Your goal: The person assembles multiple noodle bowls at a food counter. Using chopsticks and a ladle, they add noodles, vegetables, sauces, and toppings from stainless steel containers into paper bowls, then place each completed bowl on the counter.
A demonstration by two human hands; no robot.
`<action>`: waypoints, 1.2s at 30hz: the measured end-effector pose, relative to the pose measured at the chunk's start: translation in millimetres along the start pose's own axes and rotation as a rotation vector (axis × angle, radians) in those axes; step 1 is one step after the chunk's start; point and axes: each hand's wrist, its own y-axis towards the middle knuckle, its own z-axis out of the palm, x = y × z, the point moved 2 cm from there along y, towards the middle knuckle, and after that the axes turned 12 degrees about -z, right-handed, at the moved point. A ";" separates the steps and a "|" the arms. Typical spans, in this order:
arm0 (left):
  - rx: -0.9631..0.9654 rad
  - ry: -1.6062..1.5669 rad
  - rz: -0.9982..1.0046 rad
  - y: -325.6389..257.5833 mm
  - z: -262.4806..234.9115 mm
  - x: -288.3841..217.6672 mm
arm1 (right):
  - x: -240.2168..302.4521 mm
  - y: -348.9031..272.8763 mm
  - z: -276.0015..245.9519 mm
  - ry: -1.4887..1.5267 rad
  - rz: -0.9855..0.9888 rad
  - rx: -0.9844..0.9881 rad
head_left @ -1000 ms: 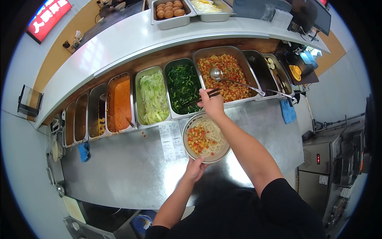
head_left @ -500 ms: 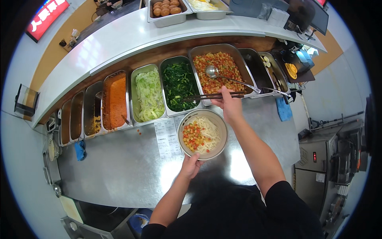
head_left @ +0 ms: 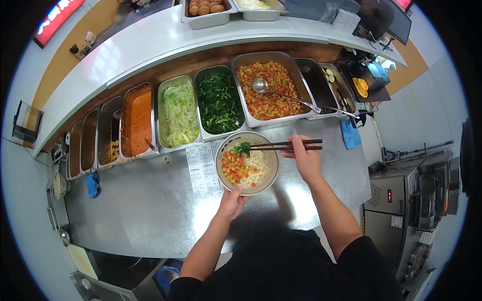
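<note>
My left hand [head_left: 232,202] grips the near rim of a round bowl [head_left: 273,168]. Pale noodles [head_left: 257,169] fill its right side, and a red and yellow diced vegetable mix [head_left: 232,169] lies on the left. Closed around a pair of dark chopsticks [head_left: 281,146], my right hand [head_left: 305,159] is to the right of the bowl. The chopstick tips reach over the bowl, at a clump of dark green leafy vegetables [head_left: 243,148] at its far side. Just behind the bowl stands a metal pan of chopped greens [head_left: 219,104].
Left of the greens is shredded lettuce [head_left: 179,113], then orange sauce [head_left: 136,123]. A ladle [head_left: 261,86] rests in the diced vegetable pan [head_left: 281,116] on the right. Printed slips [head_left: 201,168] lie on the steel counter [head_left: 150,215]. Blue cloths [head_left: 350,134] lie at both ends.
My right hand has come back from the greens pan toward me, with the chopsticks now over the bowl. Green leaves now show in the bowl at the chopstick tips.
</note>
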 end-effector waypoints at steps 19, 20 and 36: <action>0.055 -0.028 -0.014 -4.4 5.6 -4.0 | 104.2 7.6 -69.6 -0.173 -0.493 -0.176; 0.044 -0.012 -0.030 -5.4 7.4 -1.2 | 115.1 17.3 -86.8 -0.140 -0.502 -0.247; 0.080 0.096 -0.148 64.1 127.9 104.1 | -19.2 191.1 -228.3 -1.907 -0.185 0.584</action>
